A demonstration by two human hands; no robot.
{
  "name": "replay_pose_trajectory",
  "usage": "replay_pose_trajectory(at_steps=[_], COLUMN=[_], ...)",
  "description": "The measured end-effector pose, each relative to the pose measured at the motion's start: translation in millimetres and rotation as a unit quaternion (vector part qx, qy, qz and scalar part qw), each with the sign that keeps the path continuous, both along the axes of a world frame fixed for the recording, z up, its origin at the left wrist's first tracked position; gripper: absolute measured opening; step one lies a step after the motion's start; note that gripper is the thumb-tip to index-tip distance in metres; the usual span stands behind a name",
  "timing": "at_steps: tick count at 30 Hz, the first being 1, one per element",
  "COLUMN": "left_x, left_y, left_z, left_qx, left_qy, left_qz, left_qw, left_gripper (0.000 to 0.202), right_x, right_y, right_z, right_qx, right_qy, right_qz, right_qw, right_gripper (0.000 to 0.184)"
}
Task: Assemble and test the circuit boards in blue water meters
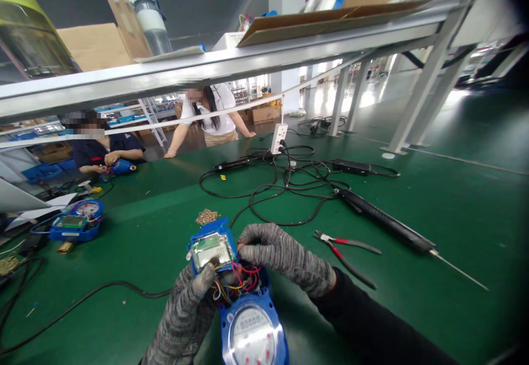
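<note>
A blue water meter (253, 326) with a round clear dial lies in front of me, its upper compartment filled with red, yellow and white wires (243, 283). Gloved in grey knit, my left hand (192, 293) grips a blue cover (212, 246) that carries a green circuit board under a clear window, thumb on its lower edge. My right hand (268, 249), gloved alike, is closed at the cover's right edge, just above the red wires. Whatever its fingertips pinch is hidden. Beyond the cover sits a small pile of brass screws (207, 216).
Red-handled cutting pliers (347, 252) and a black electric screwdriver (384, 219) lie at right. Black cables tangle around a white power strip (279, 138). Another opened blue meter (78, 221) stands at left. Two people are across the table, under a metal shelf (231, 62).
</note>
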State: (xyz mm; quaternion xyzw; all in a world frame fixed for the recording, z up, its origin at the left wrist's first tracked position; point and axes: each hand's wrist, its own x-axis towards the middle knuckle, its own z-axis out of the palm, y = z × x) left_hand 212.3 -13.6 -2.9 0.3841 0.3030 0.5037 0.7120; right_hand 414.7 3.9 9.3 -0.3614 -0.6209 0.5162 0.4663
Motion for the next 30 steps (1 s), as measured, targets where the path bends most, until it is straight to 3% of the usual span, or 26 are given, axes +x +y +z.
replay_pose_trajectory(at_steps=[9,15,23,30], left_x=[2.2,1.1,4.7,6.7], left_y=[3.4,5.5,13.6,15.0], left_z=[-0.5,2.1,6.1,-3.4], left_qx=[-0.029,-0.007,-0.043,-0.067], left_qy=[0.006,0.032,-0.008,-0.049], left_qz=[0.025,-0.021,-0.087,-0.057], left_qw=[0.999,0.999,0.995,0.995], left_gripper=[0.04,0.041,0.046,0.037], right_x=[-2.5,2.7,2.8,-5.6], right_y=[15.4,23.0,27.8,25.6], right_z=[-3.5,-9.0,-14.9,-21.5], right_qx=[-0.022,-0.029,-0.011,0.006], right_qy=[-0.002,-0.014,-0.009,-0.013], right_qz=[0.002,0.013,0.05,0.048], right_qw=[1.0,0.999,0.999,0.999], right_gripper=[0.018,0.024,0.051,0.058])
